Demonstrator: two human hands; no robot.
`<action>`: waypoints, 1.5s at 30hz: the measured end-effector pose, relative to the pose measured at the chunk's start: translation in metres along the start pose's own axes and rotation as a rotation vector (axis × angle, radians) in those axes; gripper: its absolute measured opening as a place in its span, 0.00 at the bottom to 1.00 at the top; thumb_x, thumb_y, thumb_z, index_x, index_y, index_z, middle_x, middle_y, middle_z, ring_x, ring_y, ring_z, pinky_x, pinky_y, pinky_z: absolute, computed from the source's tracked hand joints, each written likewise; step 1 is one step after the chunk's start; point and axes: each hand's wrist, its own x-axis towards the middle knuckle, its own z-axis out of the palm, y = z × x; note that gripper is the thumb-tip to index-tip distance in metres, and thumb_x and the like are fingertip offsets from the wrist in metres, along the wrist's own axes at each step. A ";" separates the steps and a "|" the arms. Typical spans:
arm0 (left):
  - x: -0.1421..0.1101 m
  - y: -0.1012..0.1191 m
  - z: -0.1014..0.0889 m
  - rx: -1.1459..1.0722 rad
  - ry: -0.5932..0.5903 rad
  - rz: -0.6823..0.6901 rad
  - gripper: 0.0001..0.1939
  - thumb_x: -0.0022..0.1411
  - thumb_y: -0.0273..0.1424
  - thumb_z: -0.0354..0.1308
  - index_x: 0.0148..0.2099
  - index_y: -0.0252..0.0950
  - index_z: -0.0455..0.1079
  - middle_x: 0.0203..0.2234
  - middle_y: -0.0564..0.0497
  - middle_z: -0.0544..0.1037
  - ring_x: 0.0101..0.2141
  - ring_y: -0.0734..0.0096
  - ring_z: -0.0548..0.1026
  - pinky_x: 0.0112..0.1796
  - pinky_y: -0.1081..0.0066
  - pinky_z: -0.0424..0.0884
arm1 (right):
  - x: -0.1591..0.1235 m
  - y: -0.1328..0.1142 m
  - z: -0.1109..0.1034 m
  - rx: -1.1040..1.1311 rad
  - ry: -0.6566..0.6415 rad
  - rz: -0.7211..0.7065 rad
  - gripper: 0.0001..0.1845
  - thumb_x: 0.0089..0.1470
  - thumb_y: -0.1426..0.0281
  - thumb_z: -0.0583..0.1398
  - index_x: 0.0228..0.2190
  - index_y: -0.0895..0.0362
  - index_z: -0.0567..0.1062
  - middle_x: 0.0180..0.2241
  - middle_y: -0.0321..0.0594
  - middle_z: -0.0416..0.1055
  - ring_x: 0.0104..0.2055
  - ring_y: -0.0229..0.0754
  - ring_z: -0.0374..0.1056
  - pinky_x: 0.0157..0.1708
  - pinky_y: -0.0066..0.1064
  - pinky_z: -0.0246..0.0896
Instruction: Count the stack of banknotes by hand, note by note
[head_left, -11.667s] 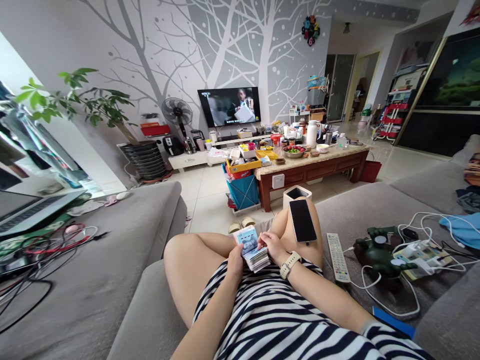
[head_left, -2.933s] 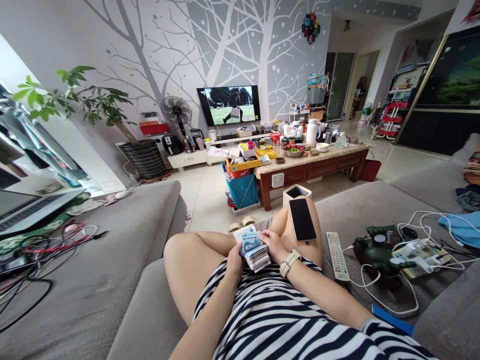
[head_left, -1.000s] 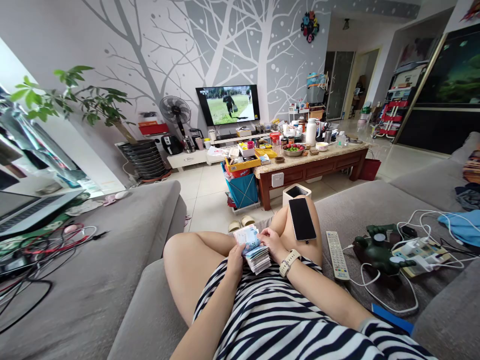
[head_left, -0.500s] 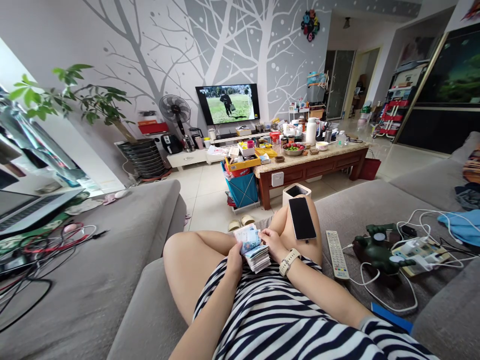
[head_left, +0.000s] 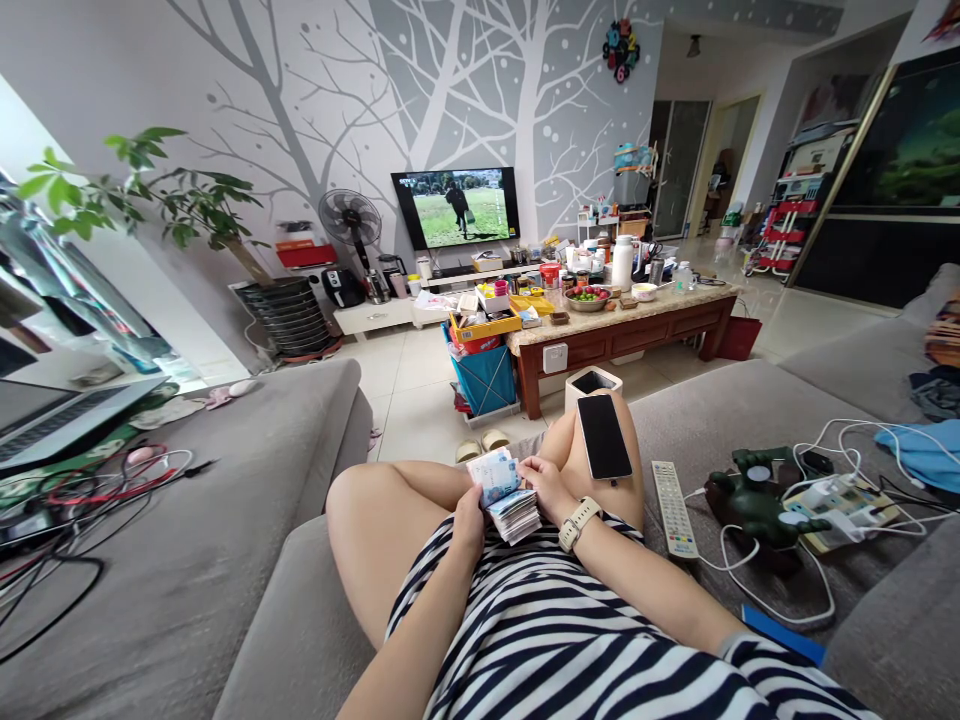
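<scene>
A thick wad of banknotes (head_left: 517,517), mostly blue and white, rests in my lap against the striped cloth. My left hand (head_left: 470,518) is closed on its left side, with the thumb near the upper notes. One blue-and-pink note (head_left: 493,472) stands fanned up from the top of the wad. At that note's right edge, the fingers of my right hand (head_left: 546,486) are pinched together. A cream-strapped watch (head_left: 579,524) is on my right wrist. Just beyond that hand, a black-screened phone (head_left: 604,437) lies on my right thigh.
On the sofa to my right lie a remote control (head_left: 674,509), a dark green object (head_left: 757,500) and a power strip (head_left: 847,512) with white cables. A laptop (head_left: 75,420) and tangled cords sit at left. Ahead is a crowded coffee table (head_left: 622,335).
The top note has shifted slightly between my fingers, so less of its printed number shows. Both hands stay in nearly the same place.
</scene>
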 end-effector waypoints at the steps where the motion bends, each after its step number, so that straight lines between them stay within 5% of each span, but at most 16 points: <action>1: 0.000 0.000 0.000 0.010 0.003 0.004 0.21 0.47 0.45 0.61 0.34 0.31 0.77 0.28 0.47 0.81 0.30 0.60 0.76 0.32 0.66 0.70 | 0.000 0.000 0.000 0.008 0.009 -0.003 0.20 0.42 0.53 0.66 0.23 0.55 0.67 0.17 0.28 0.58 0.20 0.34 0.52 0.22 0.28 0.46; 25: -0.005 0.007 0.005 0.044 0.038 0.003 0.18 0.43 0.45 0.62 0.28 0.34 0.74 0.23 0.50 0.78 0.29 0.60 0.74 0.33 0.65 0.69 | 0.000 0.001 0.000 0.021 0.011 -0.004 0.20 0.46 0.51 0.63 0.21 0.56 0.70 0.14 0.32 0.63 0.19 0.36 0.56 0.22 0.29 0.50; 36: -0.020 0.023 0.013 0.054 0.002 0.003 0.14 0.42 0.39 0.64 0.29 0.34 0.75 0.25 0.47 0.80 0.32 0.58 0.76 0.37 0.64 0.69 | -0.002 -0.005 0.003 0.019 0.095 0.017 0.20 0.37 0.59 0.70 0.25 0.55 0.66 0.18 0.28 0.62 0.20 0.34 0.56 0.23 0.28 0.50; 45: -0.006 0.009 0.004 0.079 0.043 0.041 0.19 0.44 0.47 0.62 0.27 0.34 0.75 0.23 0.48 0.79 0.31 0.58 0.75 0.37 0.64 0.69 | -0.003 -0.004 0.002 0.019 0.060 0.006 0.18 0.40 0.57 0.68 0.20 0.56 0.68 0.16 0.29 0.61 0.20 0.35 0.54 0.23 0.28 0.48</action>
